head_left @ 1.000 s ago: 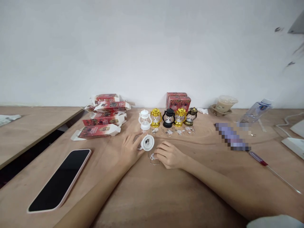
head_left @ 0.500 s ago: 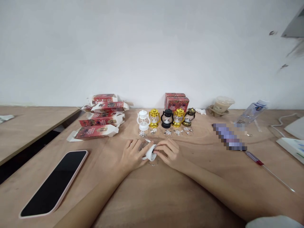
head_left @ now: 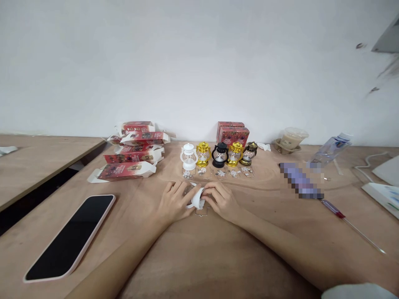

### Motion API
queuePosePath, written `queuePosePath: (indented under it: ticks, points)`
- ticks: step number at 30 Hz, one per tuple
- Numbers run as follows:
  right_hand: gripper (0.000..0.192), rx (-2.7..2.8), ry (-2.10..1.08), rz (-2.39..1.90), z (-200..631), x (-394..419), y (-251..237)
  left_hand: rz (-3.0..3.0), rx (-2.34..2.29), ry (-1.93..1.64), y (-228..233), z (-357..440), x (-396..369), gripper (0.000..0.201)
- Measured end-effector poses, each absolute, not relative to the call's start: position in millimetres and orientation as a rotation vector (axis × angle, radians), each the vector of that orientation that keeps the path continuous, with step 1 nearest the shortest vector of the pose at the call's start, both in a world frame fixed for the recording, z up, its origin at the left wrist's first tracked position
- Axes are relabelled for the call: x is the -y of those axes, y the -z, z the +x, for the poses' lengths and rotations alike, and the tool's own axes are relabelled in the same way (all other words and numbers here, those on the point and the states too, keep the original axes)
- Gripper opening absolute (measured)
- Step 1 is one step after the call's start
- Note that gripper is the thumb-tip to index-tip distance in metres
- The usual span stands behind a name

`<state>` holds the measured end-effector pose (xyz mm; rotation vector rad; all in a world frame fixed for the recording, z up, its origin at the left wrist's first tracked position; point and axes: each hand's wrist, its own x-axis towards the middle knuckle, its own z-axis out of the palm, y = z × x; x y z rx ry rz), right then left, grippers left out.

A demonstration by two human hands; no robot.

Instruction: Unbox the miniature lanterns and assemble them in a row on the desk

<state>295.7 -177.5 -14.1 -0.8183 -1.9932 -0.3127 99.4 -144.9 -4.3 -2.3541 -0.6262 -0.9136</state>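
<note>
The left hand (head_left: pixel 174 203) curled round the left side of a small white lantern (head_left: pixel 197 198), which lay tipped on the tabletop (head_left: pixel 199 257) (base toward the camera). The right hand (head_left: pixel 222 201) gripped its right side, fingers closed, the lantern held between both hands.

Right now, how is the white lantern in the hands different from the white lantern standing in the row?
The held white lantern lies tipped on its side, while the row's white lantern stands upright. The left hand and right hand both grip the held one and hide much of it; the row one is untouched and shows whole. The held one sits apart, nearer the person; the other lines up beside a gold lantern. Both are small and white.
</note>
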Motion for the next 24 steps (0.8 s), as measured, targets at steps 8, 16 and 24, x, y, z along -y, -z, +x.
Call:
queuePosePath:
  ticks: [8, 16, 24]
  points:
    - [0.013, 2.041, 0.342, -0.821, 294.9, 177.4, 13.9, -2.353, 0.632, 0.93, 3.3, 100.1, 144.7, 0.036]
    - [0.012, 2.026, 0.355, -0.806, 296.6, 179.5, 14.4, -2.374, 0.654, 0.976, 4.5, 99.9, 144.7, 0.035]
    - [0.013, 2.011, 0.562, -0.745, 296.7, 182.3, 13.0, -2.373, 0.648, 1.02, 3.1, 101.7, 147.7, 0.041]
